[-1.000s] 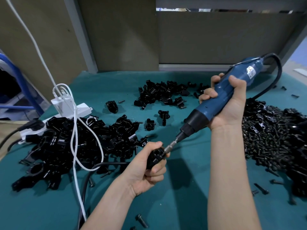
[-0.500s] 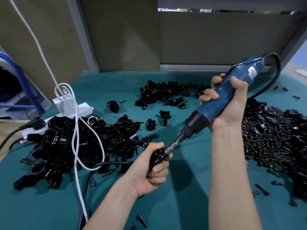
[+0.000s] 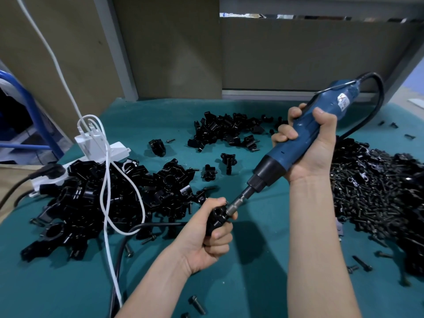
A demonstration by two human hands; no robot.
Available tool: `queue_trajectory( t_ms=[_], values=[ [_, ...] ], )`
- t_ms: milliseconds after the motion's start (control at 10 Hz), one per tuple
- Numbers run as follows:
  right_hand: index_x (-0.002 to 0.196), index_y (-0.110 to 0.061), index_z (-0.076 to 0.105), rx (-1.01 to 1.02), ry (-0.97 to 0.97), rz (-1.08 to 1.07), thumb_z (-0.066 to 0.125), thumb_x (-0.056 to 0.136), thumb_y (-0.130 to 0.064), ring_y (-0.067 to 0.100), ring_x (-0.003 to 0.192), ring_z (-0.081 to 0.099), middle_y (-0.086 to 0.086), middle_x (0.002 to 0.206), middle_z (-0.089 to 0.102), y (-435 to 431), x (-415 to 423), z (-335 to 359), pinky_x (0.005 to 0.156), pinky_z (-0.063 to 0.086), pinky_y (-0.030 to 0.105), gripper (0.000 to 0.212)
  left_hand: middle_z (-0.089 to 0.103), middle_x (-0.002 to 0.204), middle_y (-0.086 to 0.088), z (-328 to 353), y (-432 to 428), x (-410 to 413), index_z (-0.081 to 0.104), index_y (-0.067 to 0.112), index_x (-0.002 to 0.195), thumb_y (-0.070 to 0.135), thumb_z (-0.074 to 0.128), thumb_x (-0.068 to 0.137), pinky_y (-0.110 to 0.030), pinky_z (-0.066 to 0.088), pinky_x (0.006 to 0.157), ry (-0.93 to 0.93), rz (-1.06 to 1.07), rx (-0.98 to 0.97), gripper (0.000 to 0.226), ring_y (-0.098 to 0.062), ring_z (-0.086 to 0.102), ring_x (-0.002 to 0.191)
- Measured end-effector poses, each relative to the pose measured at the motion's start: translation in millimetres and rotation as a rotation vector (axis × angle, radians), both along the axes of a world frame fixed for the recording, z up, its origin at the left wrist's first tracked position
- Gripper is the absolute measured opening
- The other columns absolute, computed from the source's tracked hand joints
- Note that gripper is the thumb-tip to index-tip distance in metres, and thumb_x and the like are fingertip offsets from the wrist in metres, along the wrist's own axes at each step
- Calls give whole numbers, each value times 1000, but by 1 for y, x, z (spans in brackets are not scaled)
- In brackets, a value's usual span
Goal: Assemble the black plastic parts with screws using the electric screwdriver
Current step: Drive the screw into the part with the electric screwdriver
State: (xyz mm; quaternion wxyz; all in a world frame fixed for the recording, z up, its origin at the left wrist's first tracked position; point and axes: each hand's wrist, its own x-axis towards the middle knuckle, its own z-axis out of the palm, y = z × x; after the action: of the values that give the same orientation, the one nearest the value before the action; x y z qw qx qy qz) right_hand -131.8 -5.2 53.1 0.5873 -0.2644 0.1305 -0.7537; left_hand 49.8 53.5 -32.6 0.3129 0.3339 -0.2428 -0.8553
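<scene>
At the middle of the view, over the teal counter (image 3: 68,283), the left grip (image 3: 211,239) is curled tight round a black plastic part (image 3: 216,218). The right grip (image 3: 309,152), toward 2 o'clock, is wrapped round the blue electric screwdriver (image 3: 286,150), whose bit slants down from 2 o'clock onto the part's upper end. A big heap (image 3: 91,198) of black parts lies at 9 o'clock, a smaller heap (image 3: 224,131) at 12 o'clock, and a mound of screws (image 3: 371,196) at 3 o'clock.
</scene>
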Motion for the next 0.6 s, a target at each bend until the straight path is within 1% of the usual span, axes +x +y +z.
queue_trajectory(
  t_ms=[200, 600],
  values=[
    [89, -18, 49, -12, -3, 22, 45, 88, -27, 5, 45, 43, -7, 77, 57, 0, 2, 0, 47, 41, 18, 10, 31, 36, 6, -3, -1, 0, 64, 11, 66, 40, 70, 63, -13, 16, 26, 35, -1, 25, 30, -4, 22, 27],
    [88, -18, 49, -3, 3, 37, 47, 84, -27, 5, 44, 43, -7, 76, 56, -2, 3, -2, 46, 41, 19, 10, 31, 36, 5, -6, -2, -1, 63, 10, 68, 39, 70, 64, -12, 17, 25, 70, 1, 74, 30, -4, 22, 25]
  ],
)
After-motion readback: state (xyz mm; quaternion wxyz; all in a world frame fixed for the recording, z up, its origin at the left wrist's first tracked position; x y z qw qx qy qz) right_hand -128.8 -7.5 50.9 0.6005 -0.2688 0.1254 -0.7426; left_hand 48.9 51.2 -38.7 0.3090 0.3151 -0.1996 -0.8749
